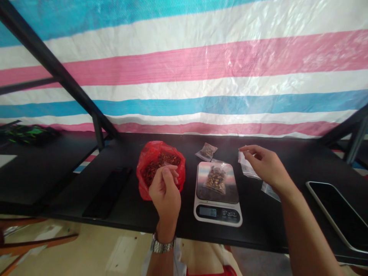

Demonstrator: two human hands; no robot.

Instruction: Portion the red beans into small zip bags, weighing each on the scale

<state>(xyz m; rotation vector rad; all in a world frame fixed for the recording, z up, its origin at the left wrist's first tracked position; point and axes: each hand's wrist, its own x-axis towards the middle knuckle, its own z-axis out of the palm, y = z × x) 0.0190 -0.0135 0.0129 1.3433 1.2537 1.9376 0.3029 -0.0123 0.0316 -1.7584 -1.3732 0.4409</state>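
My left hand (166, 188), with a metal watch (163, 244) on its wrist, is over the front of an open red plastic bag (143, 172) of small brown seeds or nuts (152, 168). Its fingers are curled together; what they hold, if anything, cannot be made out. On a kitchen scale (234, 193) lies a small clear bag of brown pieces (216, 179); the display seems to read 0.0. Another filled bag (207, 151) is behind the scale. To the right, my right hand (263, 165) pinches with thumb and forefinger at the edge of flat clear zip bags (247, 166).
A white-edged phone (339, 214) lies on the black table (258, 226) at the right. Another dark flat object (107, 191) is left of the red bag. Black metal bars (71, 84) slant at both sides, before a striped plastic sheet (184, 65).
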